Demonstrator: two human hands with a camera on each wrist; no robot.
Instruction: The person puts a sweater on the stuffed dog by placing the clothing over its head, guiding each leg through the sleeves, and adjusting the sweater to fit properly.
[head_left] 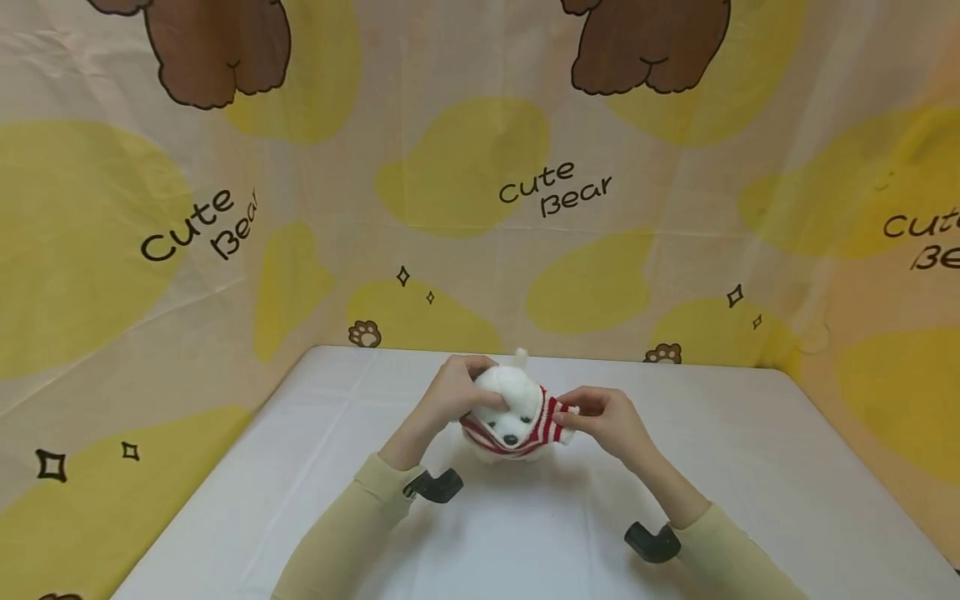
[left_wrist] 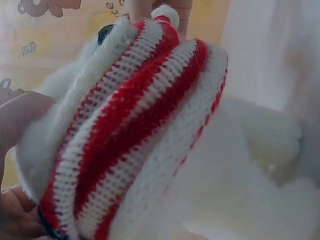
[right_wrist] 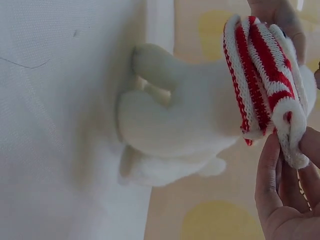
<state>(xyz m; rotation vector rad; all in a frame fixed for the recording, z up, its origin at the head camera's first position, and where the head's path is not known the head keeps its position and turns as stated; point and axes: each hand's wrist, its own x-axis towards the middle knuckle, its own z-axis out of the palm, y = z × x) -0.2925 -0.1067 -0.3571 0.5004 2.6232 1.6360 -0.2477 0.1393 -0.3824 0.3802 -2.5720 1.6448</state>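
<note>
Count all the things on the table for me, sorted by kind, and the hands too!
White plush toy: 1
Red-and-white striped knit garment: 1
Hands: 2, the left hand and the right hand
Black wrist camera mounts: 2, one and another
Total: 6

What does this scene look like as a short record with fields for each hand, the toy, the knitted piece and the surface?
left hand: left hand grips the head of the white plush toy
right hand: right hand pinches the edge of the red and white striped knit with its fingers
toy: white plush toy, face toward the camera
knit: bunched around the toy's neck
surface: white table
backdrop: yellow bear-print cloth
</note>
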